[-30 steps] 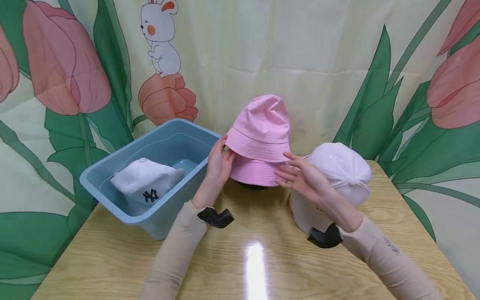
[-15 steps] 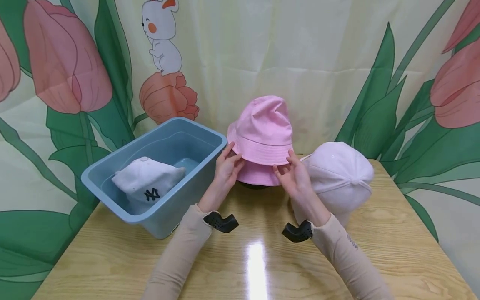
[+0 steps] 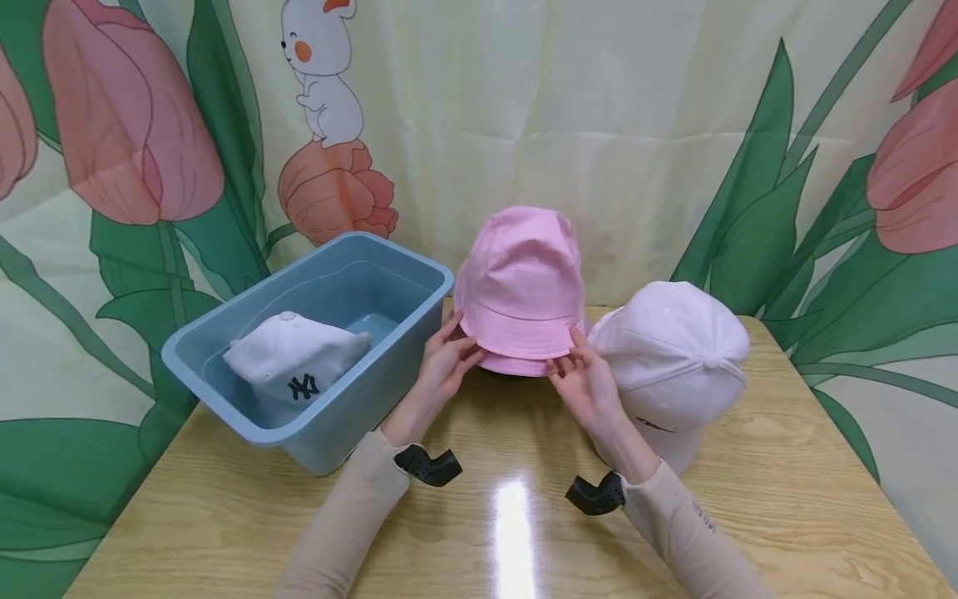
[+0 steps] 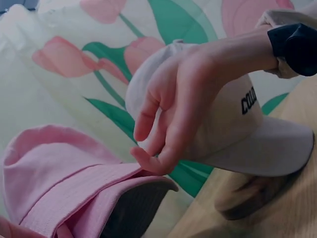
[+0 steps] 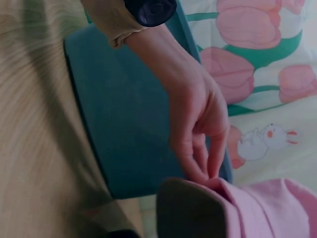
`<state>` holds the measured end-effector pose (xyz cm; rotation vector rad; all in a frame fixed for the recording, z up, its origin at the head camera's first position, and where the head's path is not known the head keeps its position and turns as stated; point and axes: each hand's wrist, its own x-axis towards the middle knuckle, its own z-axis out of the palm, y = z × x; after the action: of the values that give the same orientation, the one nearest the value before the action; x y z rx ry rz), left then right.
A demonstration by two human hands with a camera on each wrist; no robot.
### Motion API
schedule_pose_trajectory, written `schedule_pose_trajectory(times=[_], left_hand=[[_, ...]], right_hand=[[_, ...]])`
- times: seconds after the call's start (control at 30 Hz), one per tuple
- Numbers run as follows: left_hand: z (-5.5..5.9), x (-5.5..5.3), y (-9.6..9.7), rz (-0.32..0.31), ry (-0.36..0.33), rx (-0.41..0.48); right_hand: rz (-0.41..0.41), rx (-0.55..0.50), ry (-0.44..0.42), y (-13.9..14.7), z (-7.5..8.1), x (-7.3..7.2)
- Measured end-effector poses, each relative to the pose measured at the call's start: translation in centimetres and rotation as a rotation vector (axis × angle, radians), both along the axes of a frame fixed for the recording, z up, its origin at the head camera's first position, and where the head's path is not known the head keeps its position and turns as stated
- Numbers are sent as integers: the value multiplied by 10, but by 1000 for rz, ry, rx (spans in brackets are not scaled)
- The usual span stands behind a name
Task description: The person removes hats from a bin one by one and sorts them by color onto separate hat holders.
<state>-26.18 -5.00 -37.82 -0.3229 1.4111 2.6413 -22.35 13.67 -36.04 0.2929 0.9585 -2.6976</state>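
Note:
A pink bucket hat (image 3: 524, 287) sits crown up over a second pink bucket hat (image 3: 512, 366), whose brim edge peeks out below. My left hand (image 3: 447, 362) pinches the upper brim at its left side; the right wrist view shows these fingertips on the pink cloth, beside a dark brim underside (image 5: 190, 210). On the opposite side my right hand (image 3: 587, 383) pinches the brim between thumb and fingers. From the left wrist view, that right hand (image 4: 185, 99) has its fingertips at the brim edge.
Left of the hats stands a blue plastic bin (image 3: 415, 358) holding a white cap (image 3: 288, 362) with a black NY logo. A white baseball cap (image 3: 674, 358) stands close by my right hand, over a wooden base (image 4: 242, 196). A tulip-print curtain (image 3: 614, 125) hangs behind the wooden table (image 3: 419, 532).
My right hand has come left from beside the white cap and taken the brim. Both hands have lowered the upper pink bucket hat further over the one beneath.

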Motion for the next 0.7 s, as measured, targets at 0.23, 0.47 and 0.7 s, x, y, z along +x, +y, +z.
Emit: schedule_pose_trajectory(times=[0.23, 0.47, 0.7], left_hand=[[-5, 5, -5, -23, 28, -65], [1, 8, -5, -17, 94, -40], [-1, 8, -2, -10, 114, -121]], right_hand=[[-1, 19, 57, 1, -21, 3], [-47, -55, 89, 0, -16, 3], [-98, 191, 106, -9, -15, 1]])
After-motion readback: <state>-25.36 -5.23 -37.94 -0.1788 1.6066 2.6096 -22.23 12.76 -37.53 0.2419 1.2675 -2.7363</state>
